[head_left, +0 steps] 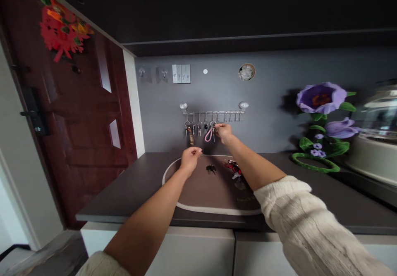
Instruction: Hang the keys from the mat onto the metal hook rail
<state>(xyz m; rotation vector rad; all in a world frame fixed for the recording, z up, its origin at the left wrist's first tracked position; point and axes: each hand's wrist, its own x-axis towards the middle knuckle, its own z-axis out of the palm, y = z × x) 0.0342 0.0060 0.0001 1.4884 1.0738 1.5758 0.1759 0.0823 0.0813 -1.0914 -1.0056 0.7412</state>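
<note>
A clear hook rail (214, 112) is fixed to the grey wall, with several key bunches (199, 129) hanging from its left and middle hooks. My right hand (223, 133) is at the rail, thumb and fingers pinched on the edge of a key ring (213, 124) that carries a pink strap (209, 135) and a key. Lower and to the left, my left hand (190, 160) hovers over the brown mat (195, 189), fingertips pressed together; what they hold, if anything, is too small to tell. Dark keys (211, 169) and a red-and-black key bunch (233, 167) lie on the mat.
A purple knitted flower (321, 98) stands on the dark counter (130, 189) at right, beside a pale appliance with a clear top (375, 143). A dark cabinet (235, 9) overhangs the counter. At left is a red-brown door (89, 143). Switches (181, 74) sit on the wall.
</note>
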